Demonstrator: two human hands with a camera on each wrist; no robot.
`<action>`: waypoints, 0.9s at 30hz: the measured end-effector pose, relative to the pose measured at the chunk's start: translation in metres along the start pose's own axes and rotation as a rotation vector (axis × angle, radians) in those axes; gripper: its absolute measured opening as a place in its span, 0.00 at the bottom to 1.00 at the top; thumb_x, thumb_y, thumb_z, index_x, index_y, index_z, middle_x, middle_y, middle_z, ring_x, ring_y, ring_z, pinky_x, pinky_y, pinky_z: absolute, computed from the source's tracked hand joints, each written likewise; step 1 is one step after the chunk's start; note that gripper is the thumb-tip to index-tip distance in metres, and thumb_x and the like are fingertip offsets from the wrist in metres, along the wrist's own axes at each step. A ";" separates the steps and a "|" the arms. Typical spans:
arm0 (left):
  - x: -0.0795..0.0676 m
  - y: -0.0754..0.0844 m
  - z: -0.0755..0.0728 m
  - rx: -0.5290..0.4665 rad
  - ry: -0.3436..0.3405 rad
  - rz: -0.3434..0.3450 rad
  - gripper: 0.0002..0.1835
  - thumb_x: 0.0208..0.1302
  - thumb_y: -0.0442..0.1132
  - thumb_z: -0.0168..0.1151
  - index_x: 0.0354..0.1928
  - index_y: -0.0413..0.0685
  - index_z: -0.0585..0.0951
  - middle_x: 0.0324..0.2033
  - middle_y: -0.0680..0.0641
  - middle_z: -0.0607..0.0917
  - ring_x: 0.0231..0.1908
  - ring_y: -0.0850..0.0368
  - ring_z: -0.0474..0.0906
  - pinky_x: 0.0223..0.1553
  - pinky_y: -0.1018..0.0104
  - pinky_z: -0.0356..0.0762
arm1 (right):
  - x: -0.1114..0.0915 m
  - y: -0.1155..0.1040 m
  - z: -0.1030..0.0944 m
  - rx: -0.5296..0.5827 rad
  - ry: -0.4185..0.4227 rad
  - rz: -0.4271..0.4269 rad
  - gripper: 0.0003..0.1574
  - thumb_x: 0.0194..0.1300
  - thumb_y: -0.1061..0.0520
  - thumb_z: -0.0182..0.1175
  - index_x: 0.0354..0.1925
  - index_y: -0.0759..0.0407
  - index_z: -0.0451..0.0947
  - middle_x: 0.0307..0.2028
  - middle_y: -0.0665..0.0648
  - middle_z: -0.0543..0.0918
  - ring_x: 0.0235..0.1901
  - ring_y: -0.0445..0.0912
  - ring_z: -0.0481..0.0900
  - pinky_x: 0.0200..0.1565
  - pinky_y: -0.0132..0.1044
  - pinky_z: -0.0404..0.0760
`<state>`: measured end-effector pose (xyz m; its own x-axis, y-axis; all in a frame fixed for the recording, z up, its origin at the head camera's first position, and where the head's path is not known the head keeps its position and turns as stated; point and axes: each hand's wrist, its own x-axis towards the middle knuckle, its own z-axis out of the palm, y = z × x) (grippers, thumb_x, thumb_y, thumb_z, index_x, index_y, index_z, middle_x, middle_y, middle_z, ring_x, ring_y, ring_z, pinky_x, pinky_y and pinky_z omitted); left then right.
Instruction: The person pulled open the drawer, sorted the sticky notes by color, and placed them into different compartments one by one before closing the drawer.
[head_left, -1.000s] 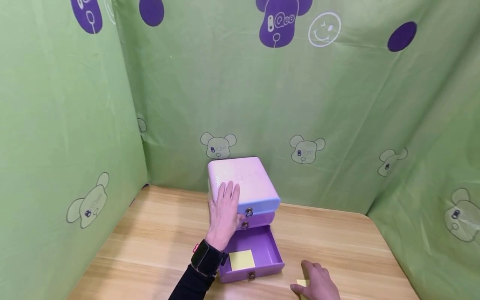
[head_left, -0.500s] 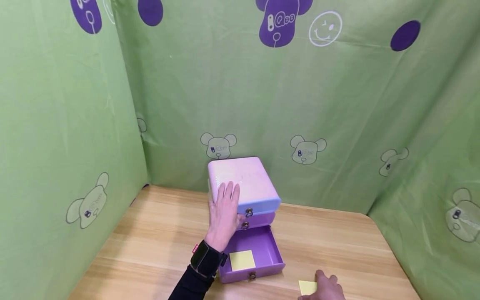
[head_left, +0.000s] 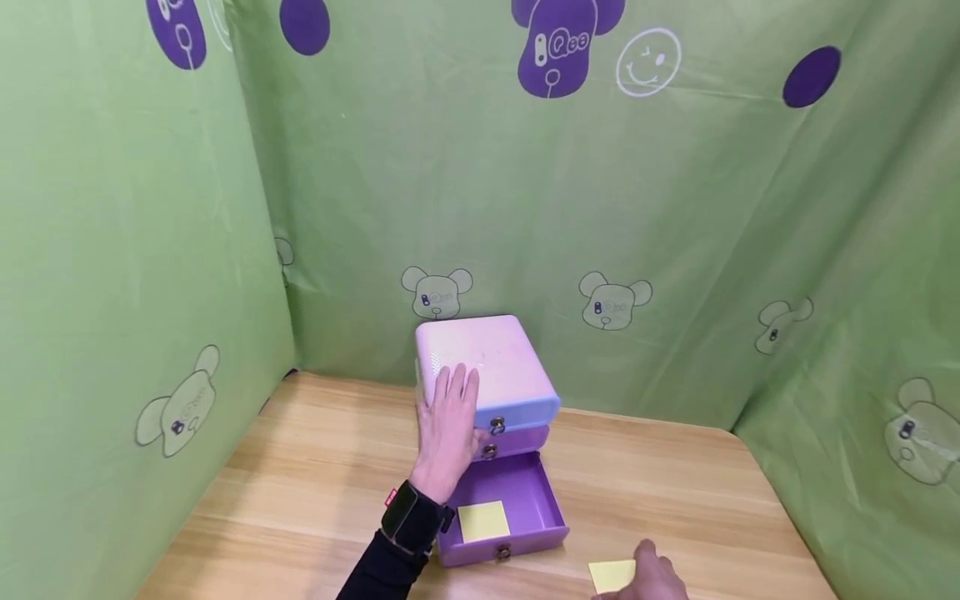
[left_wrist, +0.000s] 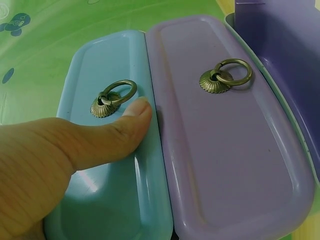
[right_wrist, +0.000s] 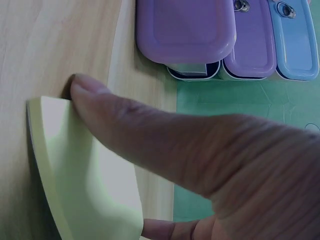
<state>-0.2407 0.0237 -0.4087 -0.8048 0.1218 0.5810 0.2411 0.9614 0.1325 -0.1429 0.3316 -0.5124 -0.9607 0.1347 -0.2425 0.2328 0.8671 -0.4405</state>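
Note:
A small chest of drawers [head_left: 487,358] with a pale pink top stands at the back of the table. My left hand [head_left: 447,429] rests on its top with fingers straight. In the left wrist view, the thumb lies against the blue drawer front [left_wrist: 115,200], below its ring pull [left_wrist: 115,97]. The purple bottom drawer [head_left: 528,492] is pulled out, with a yellow sticky note [head_left: 483,521] lying in it. At the lower right, my right hand [head_left: 651,577] pinches a pad of yellow sticky notes [right_wrist: 95,170] between thumb and fingers, low over the table.
The wooden table [head_left: 322,467] spreads around the chest. Green cloth with bear prints [head_left: 465,167] hangs behind it and along both sides. The middle purple drawer [left_wrist: 225,140] is closed.
My right hand has moved a little to the right and lower, and more of the yellow pad shows beside it. My left hand, the chest and the bottom drawer have stayed put.

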 end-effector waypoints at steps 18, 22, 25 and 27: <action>0.001 0.000 0.001 -0.001 -0.001 0.004 0.56 0.29 0.54 0.82 0.67 0.45 0.70 0.66 0.42 0.74 0.65 0.42 0.66 0.44 0.35 0.83 | 0.015 0.016 -0.004 0.197 -0.077 -0.141 0.30 0.56 0.55 0.69 0.51 0.74 0.76 0.24 0.58 0.81 0.26 0.47 0.78 0.28 0.41 0.83; 0.001 -0.001 0.000 0.003 -0.009 0.002 0.56 0.29 0.54 0.82 0.67 0.45 0.70 0.66 0.42 0.74 0.65 0.42 0.66 0.45 0.35 0.82 | 0.015 0.020 -0.008 0.272 -0.108 -0.220 0.22 0.58 0.61 0.65 0.47 0.76 0.79 0.16 0.49 0.71 0.18 0.39 0.68 0.21 0.27 0.71; 0.001 -0.001 0.001 -0.002 -0.009 0.001 0.56 0.29 0.53 0.82 0.67 0.45 0.70 0.65 0.42 0.75 0.65 0.42 0.66 0.45 0.35 0.82 | 0.015 0.022 -0.010 0.310 -0.127 -0.225 0.22 0.59 0.61 0.65 0.47 0.76 0.79 0.16 0.47 0.69 0.17 0.38 0.66 0.19 0.26 0.68; 0.000 -0.001 0.001 -0.009 -0.009 0.002 0.56 0.29 0.54 0.82 0.67 0.45 0.70 0.65 0.42 0.75 0.65 0.42 0.66 0.45 0.35 0.83 | 0.014 0.022 -0.010 0.328 -0.126 -0.208 0.22 0.59 0.60 0.65 0.48 0.76 0.79 0.16 0.48 0.68 0.16 0.38 0.65 0.19 0.26 0.67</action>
<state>-0.2417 0.0225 -0.4097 -0.8089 0.1259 0.5743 0.2475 0.9590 0.1383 -0.1529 0.3572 -0.5173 -0.9712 -0.1047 -0.2139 0.0907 0.6678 -0.7388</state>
